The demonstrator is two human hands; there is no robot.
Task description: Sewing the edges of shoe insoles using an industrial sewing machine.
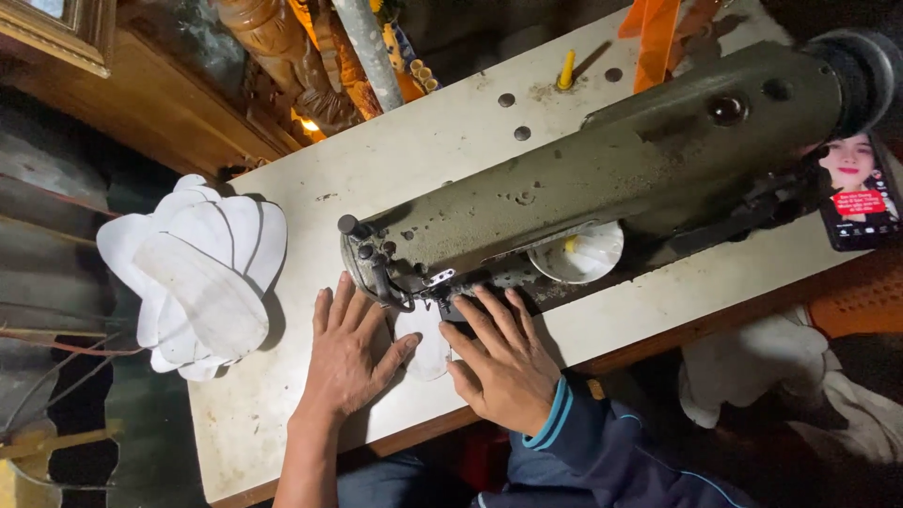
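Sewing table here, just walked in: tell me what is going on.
A person sits at an olive-green sewing machine on a worn white table. Both bare hands lie flat on a small white oval fabric piece beneath the machine's needle end: the left hand on its left side, the right hand on its right. A fanned stack of similar white pieces lies at the table's left edge. A phone with a lit screen leans by the machine's far end.

Counted on the white table point(310, 193): one olive-green sewing machine point(602, 179); one stack of white oval fabric pieces point(193, 273), exact number not discernible; one white piece point(425, 343) under the needle; one phone point(858, 193); two hands, left hand point(346, 353) and right hand point(503, 362).
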